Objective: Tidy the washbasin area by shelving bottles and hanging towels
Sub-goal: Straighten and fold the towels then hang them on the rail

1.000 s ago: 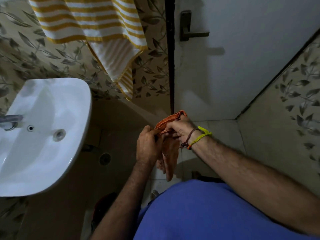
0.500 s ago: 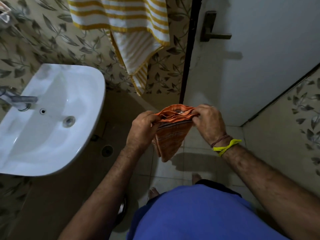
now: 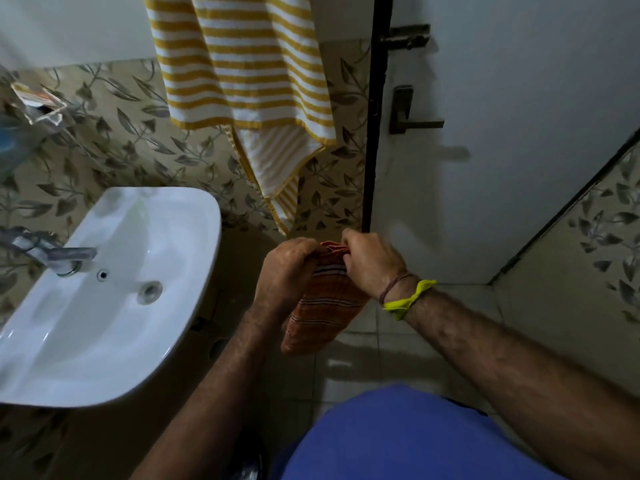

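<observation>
A small orange towel (image 3: 322,317) with thin stripes hangs folded between my hands, in front of my body. My left hand (image 3: 289,271) grips its top edge on the left and my right hand (image 3: 370,261) grips the same edge on the right; the two hands are close together. A large yellow-and-white striped towel (image 3: 242,74) hangs on the leaf-patterned wall above. The white washbasin (image 3: 104,289) with its metal tap (image 3: 65,254) is to the left of my hands.
A white door (image 3: 502,133) with a dark frame and metal handle (image 3: 405,112) stands just beyond my hands. A small shelf with a packet (image 3: 38,102) is on the wall at the upper left. Tiled floor with a drain lies below.
My hands have drawn closer together on the orange towel's top edge, folding it narrower. The view has tilted upward, showing more of the striped towel and the wall.
</observation>
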